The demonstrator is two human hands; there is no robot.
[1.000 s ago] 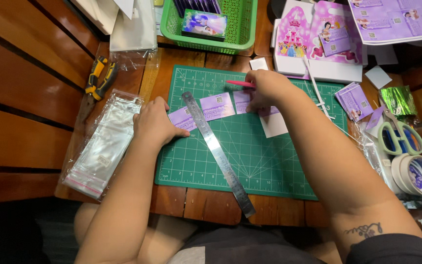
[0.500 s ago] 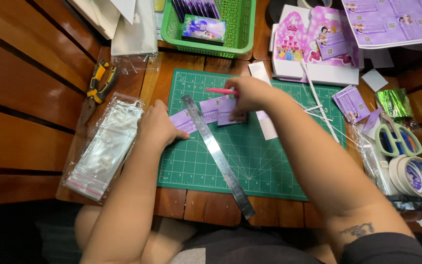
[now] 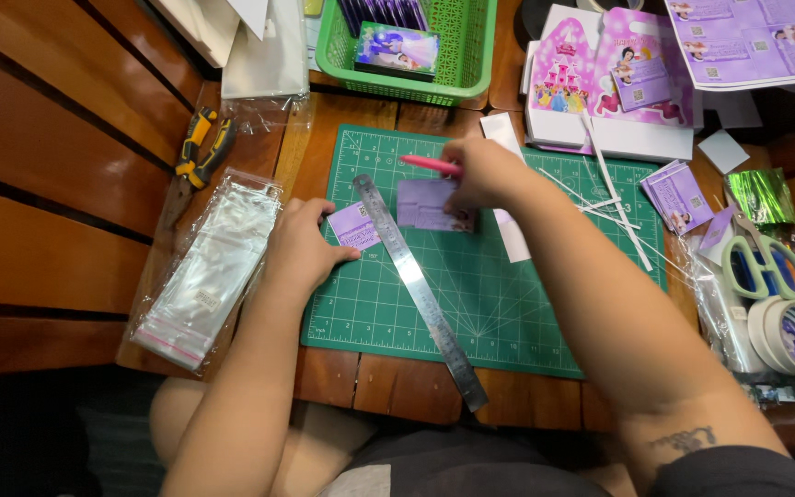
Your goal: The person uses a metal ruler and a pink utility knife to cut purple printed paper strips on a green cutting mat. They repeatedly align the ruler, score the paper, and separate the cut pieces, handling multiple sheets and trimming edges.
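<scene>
Right hand [image 3: 482,173] grip pinches pink knife [image 3: 430,165] over lilac card [image 3: 430,204]; left hand [image 3: 301,244] flat, fingers spread, beside steel ruler [image 3: 416,285].

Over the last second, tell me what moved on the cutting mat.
The right hand, holding the pink craft knife, drew back left from the mat's right part to the purple card. The left hand stayed on the small purple card; the steel ruler stayed diagonal.
</scene>
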